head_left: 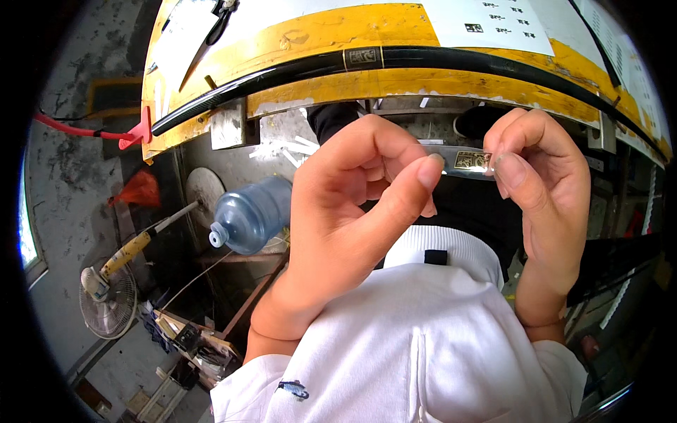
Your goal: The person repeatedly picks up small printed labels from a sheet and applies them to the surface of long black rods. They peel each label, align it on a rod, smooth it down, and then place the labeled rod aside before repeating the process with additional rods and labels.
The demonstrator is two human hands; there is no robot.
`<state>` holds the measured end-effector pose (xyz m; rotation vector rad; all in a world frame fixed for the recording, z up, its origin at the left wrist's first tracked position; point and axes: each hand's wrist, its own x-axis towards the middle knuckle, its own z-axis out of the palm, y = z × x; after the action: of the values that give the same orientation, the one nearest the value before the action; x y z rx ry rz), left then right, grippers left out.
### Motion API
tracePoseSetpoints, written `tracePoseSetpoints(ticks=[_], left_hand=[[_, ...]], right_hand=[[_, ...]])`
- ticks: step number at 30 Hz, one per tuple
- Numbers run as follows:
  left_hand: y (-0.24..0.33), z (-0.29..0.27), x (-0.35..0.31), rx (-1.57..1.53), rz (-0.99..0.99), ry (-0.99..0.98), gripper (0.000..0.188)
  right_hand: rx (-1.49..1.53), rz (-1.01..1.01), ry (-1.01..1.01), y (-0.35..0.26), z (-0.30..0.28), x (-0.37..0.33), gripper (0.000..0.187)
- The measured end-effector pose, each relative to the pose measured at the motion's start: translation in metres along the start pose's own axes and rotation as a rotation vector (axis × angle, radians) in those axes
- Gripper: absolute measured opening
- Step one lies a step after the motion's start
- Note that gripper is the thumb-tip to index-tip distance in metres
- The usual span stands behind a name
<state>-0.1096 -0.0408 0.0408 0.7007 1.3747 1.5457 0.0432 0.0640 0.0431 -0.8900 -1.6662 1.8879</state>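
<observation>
Both my left hand (352, 204) and right hand (539, 176) pinch the thin silvery strip with a gold-black label (465, 161), below the yellow tabletop (317, 35); best keep it taut and level.

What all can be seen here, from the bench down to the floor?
Workbench: one, yellow, worn, across the top.
Black rod: one, long, lying along the bench.
Paper sheets: a few, white, on the bench.
Label strip: one, clear with a gold and black patch, held between both hands.
Water bottle: one, blue, below the bench at left.
Fan: one, white, on the floor at lower left.
White shirt: one, bottom centre.
Left hand: pinching the strip.
Right hand: pinching the strip.
</observation>
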Motion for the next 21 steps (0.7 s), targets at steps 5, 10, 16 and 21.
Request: tracePoseSetpoints(ticks=[5, 10, 16, 21], left_hand=[[-0.003, -0.011, 0.003, 0.008, 0.014, 0.024, 0.015], [-0.005, -0.020, 0.008, 0.017, 0.000, 0.073, 0.016], [-0.005, -0.040, 0.018, 0.371, 0.113, 0.108, 0.018], [-0.007, -0.050, 0.035, 0.257, 0.152, 0.213, 0.020]], right_hand=[[0.028, -0.023, 0.028, 0.006, 0.015, 0.009, 0.008], [0.005, -0.040, 0.037, 0.010, 0.023, 0.021, 0.006], [-0.366, -0.327, 0.103, 0.016, 0.035, 0.042, 0.007], [-0.596, -0.607, 0.185, 0.022, 0.049, 0.069, 0.011]])
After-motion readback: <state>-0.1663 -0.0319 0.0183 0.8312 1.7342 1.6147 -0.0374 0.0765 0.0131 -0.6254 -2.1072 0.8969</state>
